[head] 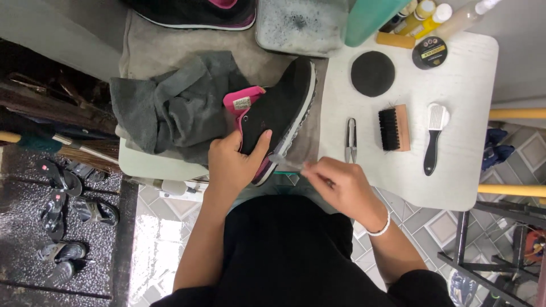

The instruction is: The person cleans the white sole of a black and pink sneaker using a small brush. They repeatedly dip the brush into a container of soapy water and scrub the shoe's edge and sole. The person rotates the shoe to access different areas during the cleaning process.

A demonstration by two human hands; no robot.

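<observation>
My left hand [233,162] grips the heel end of a black sneaker with pink lining [281,108], held tilted on its side over the table edge. My right hand [341,185] is closed on a small slim brush [284,163], blurred with motion, whose tip touches the shoe's light sole near the heel. A crumpled grey cloth [170,105] lies just left of the shoe on a beige towel [153,51].
On the white table [460,170] lie small metal snips [351,140], a wooden brush with black bristles [394,128], a white-headed brush with black handle [434,136], a round black pad [372,73], a round tin [429,53], bottles [424,14]. A second sneaker [199,14] and grey tray [298,25] sit behind. Sandals [68,199] lie on the floor at left.
</observation>
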